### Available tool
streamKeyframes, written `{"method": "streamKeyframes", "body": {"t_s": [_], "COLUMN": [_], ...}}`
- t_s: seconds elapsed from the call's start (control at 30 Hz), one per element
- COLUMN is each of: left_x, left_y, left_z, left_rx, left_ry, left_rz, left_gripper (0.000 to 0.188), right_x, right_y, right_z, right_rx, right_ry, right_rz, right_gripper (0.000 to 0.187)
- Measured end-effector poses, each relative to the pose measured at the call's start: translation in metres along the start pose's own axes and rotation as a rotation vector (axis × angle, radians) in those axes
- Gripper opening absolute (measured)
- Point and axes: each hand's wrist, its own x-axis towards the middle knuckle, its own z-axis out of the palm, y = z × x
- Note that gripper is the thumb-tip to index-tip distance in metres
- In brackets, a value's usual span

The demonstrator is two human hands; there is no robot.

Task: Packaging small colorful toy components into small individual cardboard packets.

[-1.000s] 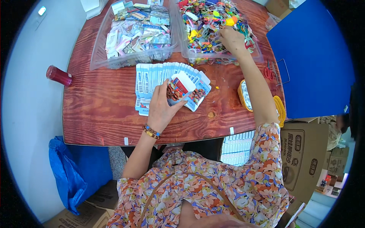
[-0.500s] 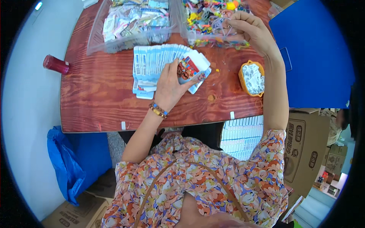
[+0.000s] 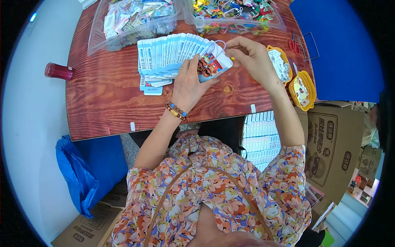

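My left hand (image 3: 190,84) wears beaded bracelets and closes around a small printed carton (image 3: 210,68) with a colourful cartoon front and a white flap. Right beside the carton's upper end is my right hand (image 3: 252,57), its thumb and fingers pinched together. A thin pale lilac loop of cord (image 3: 224,43) runs between those fingers and the carton's top; whether its end is inside is hidden. Under and left of my left hand lies a fanned row of flat blue-and-white cartons (image 3: 166,55). A few more cartons (image 3: 153,89) lie just in front of the row.
Two clear bins stand at the back, one with small plastic packets (image 3: 135,18), one with colourful trinkets (image 3: 232,10). On the right are two yellow baskets (image 3: 303,106), red scissors (image 3: 293,46) and a blue panel (image 3: 341,49). A red jar (image 3: 59,71) stands left.
My right hand has come from the trinket bin down to the carton, bringing the lilac loop. The carton in my left hand has tilted. The view has shifted, showing a second basket and scissors.
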Motion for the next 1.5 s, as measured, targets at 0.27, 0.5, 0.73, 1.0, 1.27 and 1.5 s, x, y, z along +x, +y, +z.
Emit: {"method": "streamKeyframes", "body": {"t_s": [0.27, 0.5, 0.73, 1.0, 1.27, 1.5], "left_x": [0.005, 0.01, 0.005, -0.003, -0.006, -0.005], "left_y": [0.009, 0.001, 0.008, 0.015, 0.023, 0.025], "left_z": [0.007, 0.0, 0.004, 0.013, 0.027, 0.024], "left_rx": [0.052, 0.099, 0.007, -0.07, -0.002, -0.04], "left_ry": [0.032, 0.044, 0.01, -0.11, -0.134, -0.159], "left_rz": [0.054, 0.034, 0.053, 0.061, 0.157, 0.093], "left_gripper": [0.085, 0.084, 0.081, 0.079, 0.087, 0.086], "right_x": [-0.017, -0.027, -0.038, -0.062, -0.061, -0.067], "right_y": [0.011, 0.017, 0.023, 0.103, 0.108, 0.123], "right_z": [0.003, -0.001, -0.01, -0.118, -0.127, -0.141], "right_rx": [-0.245, -0.357, -0.119, -0.81, -0.731, -0.251], "right_ry": [0.128, 0.115, 0.235, 0.364, 0.259, 0.371], "right_rz": [-0.193, -0.154, -0.149, 0.307, 0.452, 0.345], "right_gripper": [0.012, 0.01, 0.01, 0.024, 0.028, 0.018]}}
